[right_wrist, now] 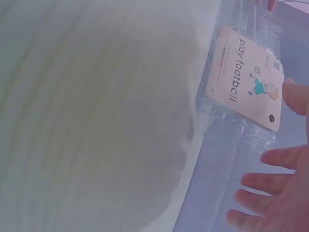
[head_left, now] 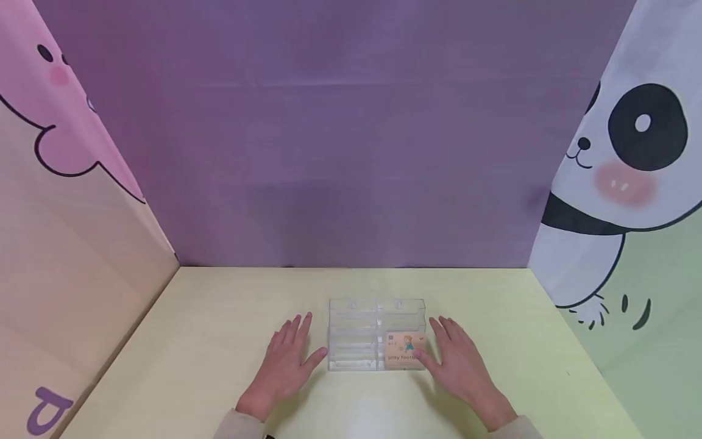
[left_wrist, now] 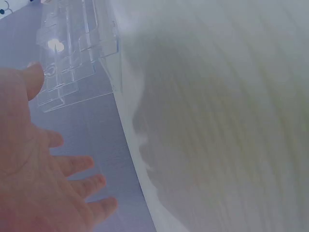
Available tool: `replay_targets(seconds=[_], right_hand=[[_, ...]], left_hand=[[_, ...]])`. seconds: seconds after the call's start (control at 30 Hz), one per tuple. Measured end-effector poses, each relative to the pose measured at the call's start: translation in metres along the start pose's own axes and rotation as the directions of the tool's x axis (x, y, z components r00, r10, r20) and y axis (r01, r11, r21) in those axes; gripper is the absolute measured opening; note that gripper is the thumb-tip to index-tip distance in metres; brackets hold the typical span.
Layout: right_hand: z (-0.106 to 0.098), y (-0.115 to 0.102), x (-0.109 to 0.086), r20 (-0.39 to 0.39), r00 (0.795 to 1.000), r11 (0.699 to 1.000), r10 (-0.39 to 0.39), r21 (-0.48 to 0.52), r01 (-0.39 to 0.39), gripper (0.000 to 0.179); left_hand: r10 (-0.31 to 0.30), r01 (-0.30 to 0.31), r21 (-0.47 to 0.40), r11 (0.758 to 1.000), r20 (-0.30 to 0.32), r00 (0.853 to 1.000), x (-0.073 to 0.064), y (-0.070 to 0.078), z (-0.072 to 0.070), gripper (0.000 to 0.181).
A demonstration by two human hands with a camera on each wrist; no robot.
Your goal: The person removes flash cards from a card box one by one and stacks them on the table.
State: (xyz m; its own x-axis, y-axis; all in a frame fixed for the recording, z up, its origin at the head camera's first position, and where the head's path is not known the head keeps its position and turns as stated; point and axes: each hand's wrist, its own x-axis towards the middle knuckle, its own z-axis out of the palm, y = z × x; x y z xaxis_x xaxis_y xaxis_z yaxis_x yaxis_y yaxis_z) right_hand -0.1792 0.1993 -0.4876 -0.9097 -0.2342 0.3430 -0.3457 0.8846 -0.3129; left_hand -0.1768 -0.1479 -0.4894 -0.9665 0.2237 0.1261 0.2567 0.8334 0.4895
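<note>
A clear plastic rack (head_left: 353, 336) with tiered slots in two columns stands on the table. In its front right slot sits a stack of pink cards (right_wrist: 246, 79) printed "play football" with a cartoon child and ball. My left hand (head_left: 285, 366) is spread beside the rack's left side, thumb (left_wrist: 35, 79) pointing at it, holding nothing. On the other side, my right hand (head_left: 460, 366) has its fingers extended and apart. Its thumb (right_wrist: 295, 96) comes right at the cards' edge and overlaps their corner in the head view.
The pale wooden table (head_left: 219, 317) ends at a purple back panel (head_left: 351, 152). Side panels with a pink cartoon figure (head_left: 66, 146) on the left and a panda (head_left: 631, 183) on the right flank it.
</note>
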Motion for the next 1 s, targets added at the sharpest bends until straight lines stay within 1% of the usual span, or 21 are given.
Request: replay_targets(seconds=[0.13, 0.33, 0.53, 0.7, 0.87, 1.0], right_hand=[[0.002, -0.002, -0.002, -0.032, 0.999, 0.999, 0.025, 0.048, -0.023, 0.070], [0.006, -0.007, -0.001, -0.083, 0.996, 0.996, 0.024, 0.093, -0.016, 0.062], [0.007, -0.011, 0.000, -0.106, 0.993, 0.989, 0.051, 0.140, -0.035, 0.053], [0.007, -0.012, 0.001, -0.122, 0.990, 0.984, 0.063, 0.174, -0.041, 0.048], [0.006, -0.011, 0.003, -0.154, 0.987, 0.979, 0.049, 0.203, -0.017, 0.043], [0.005, -0.012, 0.006, -0.154, 0.987, 0.975, 0.050, 0.223, -0.015, 0.040]], left_hand=[[0.000, 0.000, -0.047, 0.999, -0.006, 1.000, 0.001, 0.000, 0.001, 0.075], [-0.012, 0.010, -0.124, 0.992, -0.016, 1.000, 0.004, -0.001, 0.000, 0.074], [-0.023, 0.016, -0.246, 0.969, -0.027, 0.999, 0.011, 0.001, 0.000, 0.072], [-0.021, 0.007, -0.305, 0.952, -0.044, 0.999, 0.019, 0.004, 0.002, 0.071], [-0.042, 0.026, -0.374, 0.927, -0.035, 0.998, 0.027, 0.009, 0.003, 0.067], [-0.064, 0.049, -0.417, 0.907, -0.021, 0.998, 0.033, 0.011, 0.005, 0.064]])
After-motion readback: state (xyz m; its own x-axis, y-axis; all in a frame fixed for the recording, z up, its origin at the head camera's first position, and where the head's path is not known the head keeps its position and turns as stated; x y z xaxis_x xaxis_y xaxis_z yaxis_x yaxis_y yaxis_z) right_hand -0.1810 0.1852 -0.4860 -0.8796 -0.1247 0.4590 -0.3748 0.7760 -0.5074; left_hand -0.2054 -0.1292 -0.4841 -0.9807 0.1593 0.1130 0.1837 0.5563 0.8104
